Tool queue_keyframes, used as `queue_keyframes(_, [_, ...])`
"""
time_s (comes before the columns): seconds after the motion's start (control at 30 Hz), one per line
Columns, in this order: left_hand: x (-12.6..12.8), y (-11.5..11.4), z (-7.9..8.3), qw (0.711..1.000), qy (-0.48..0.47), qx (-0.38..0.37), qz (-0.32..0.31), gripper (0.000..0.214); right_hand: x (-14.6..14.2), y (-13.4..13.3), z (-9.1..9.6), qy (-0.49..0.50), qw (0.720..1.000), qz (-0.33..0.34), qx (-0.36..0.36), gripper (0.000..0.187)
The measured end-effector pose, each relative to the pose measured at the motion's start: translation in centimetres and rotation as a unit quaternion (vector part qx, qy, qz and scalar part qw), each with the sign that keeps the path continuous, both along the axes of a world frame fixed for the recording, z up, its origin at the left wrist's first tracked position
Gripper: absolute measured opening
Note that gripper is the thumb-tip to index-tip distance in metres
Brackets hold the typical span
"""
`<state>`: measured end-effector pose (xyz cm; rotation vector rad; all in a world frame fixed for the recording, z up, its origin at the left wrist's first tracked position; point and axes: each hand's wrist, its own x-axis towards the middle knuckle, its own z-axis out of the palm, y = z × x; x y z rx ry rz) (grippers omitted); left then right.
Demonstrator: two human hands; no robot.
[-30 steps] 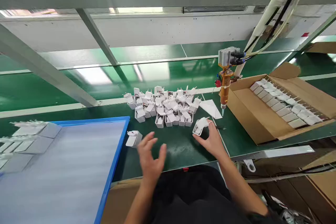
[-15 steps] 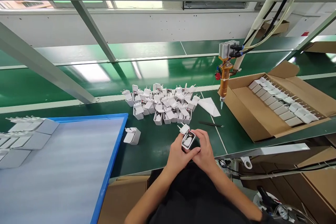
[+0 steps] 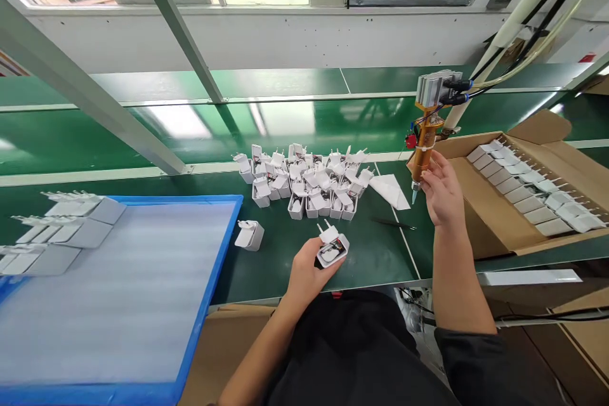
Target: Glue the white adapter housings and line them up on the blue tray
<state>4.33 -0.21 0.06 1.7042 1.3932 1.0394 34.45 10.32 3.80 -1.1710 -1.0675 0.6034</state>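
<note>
My left hand (image 3: 307,271) grips an opened white charger housing (image 3: 333,250) near the table's front edge; its pronged lid is tipped back and parts show inside. My right hand (image 3: 442,190) is wrapped round the lower barrel of an orange glue dispenser (image 3: 425,152), whose pale nozzle points down. Behind my left hand lies a cluster of similar open white chargers (image 3: 314,184). A single white charger (image 3: 250,235) stands to the left, apart from the cluster. Dark tweezers (image 3: 392,223) and a folded white sheet (image 3: 389,191) lie between the hands.
At left is a blue-edged tray (image 3: 209,285) with stacked white chargers (image 3: 85,231) at its far left. An open cardboard box (image 3: 490,222) with rows of white chargers stands at right. A hose-carrying arm (image 3: 514,32) comes down from the upper right. A slanted metal post (image 3: 109,98) rises at left.
My right hand has left the charger housing and moved up and right onto the glue dispenser. My left hand keeps the housing. The view has shifted slightly.
</note>
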Motion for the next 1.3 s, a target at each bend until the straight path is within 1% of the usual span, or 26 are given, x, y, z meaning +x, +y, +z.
queue_keyframes(0.03, [-0.1,-0.1,0.4,1.000,-0.009,-0.025,-0.004,0.032,-0.1,0.4,0.4,0.005,0.999,0.032,-0.004,0.050])
queue_keyframes(0.1, [-0.3,-0.4,1.2,0.996,-0.033,-0.081,-0.015,0.030,-0.9,0.5,1.1,0.013,0.997,0.073,-0.001,0.045])
queue_keyframes(0.23, [-0.8,-0.6,2.3,0.984,-0.074,-0.158,-0.038,0.027,-3.7,-0.9,2.3,-0.006,0.993,0.117,0.011,0.039])
queue_keyframes(0.33, [-1.0,-0.6,2.5,0.975,-0.066,-0.202,-0.063,0.027,-6.3,-2.3,3.2,-0.036,0.989,0.146,0.013,0.036])
queue_keyframes(0.43, [-0.9,-0.5,2.4,0.972,-0.038,-0.223,-0.071,0.028,-9.2,-3.8,4.1,-0.067,0.987,0.148,0.005,0.036])
queue_keyframes(0.5, [-0.7,-0.6,1.9,0.975,-0.022,-0.209,-0.073,0.029,-11.1,-4.8,4.7,-0.071,0.987,0.145,0.003,0.038])
queue_keyframes(0.6, [-0.4,-0.7,1.0,0.991,0.020,-0.121,-0.053,0.036,-13.5,-6.0,5.5,-0.064,0.989,0.132,0.011,0.041])
queue_keyframes(0.67, [-0.2,-0.7,0.6,0.996,0.049,-0.064,-0.037,0.038,-14.8,-6.5,5.9,-0.065,0.990,0.121,0.024,0.042])
queue_keyframes(0.77, [0.2,-0.8,0.4,0.997,0.060,-0.022,-0.042,0.035,-15.9,-6.9,6.1,-0.078,0.990,0.113,0.045,0.041])
queue_keyframes(0.9, [0.9,-0.8,0.9,0.997,0.043,0.006,-0.065,0.037,-16.3,-7.2,5.9,-0.098,0.988,0.098,0.071,0.038])
queue_keyframes(1.07, [1.3,-0.6,1.5,0.997,0.038,0.011,-0.073,0.038,-16.0,-7.4,5.7,-0.101,0.987,0.101,0.071,0.036])
queue_keyframes(1.2, [1.4,-0.5,1.9,0.996,0.050,0.021,-0.069,0.032,-15.6,-7.2,5.6,-0.132,0.985,0.065,0.089,0.024])
queue_keyframes(1.3, [1.5,-0.4,2.1,0.995,0.063,0.018,-0.070,0.031,-15.5,-7.2,5.5,-0.132,0.986,0.064,0.085,0.019])
